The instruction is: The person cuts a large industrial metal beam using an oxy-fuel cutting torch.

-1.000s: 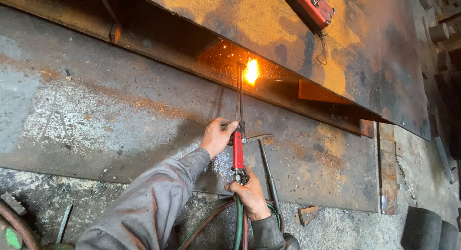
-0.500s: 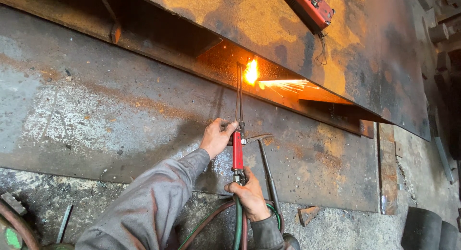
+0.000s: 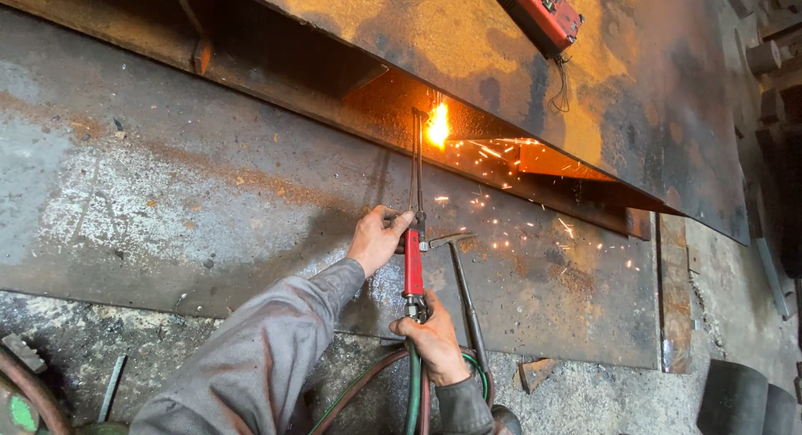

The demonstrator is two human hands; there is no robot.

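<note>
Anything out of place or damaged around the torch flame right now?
One thing: a red remote control lies loose on the rusty upper plate, just above the flame, its cord trailing toward the sparks. A hammer lies beside the torch. Left hand and right hand grip the torch normally.

A metal workshop. Big rusty steel plates (image 3: pixel 209 176) cover the floor. A cutting torch (image 3: pixel 414 235) throws sparks (image 3: pixel 501 159) beside them.

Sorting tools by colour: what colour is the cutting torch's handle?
Red, seen in the head view: cutting torch.
</note>
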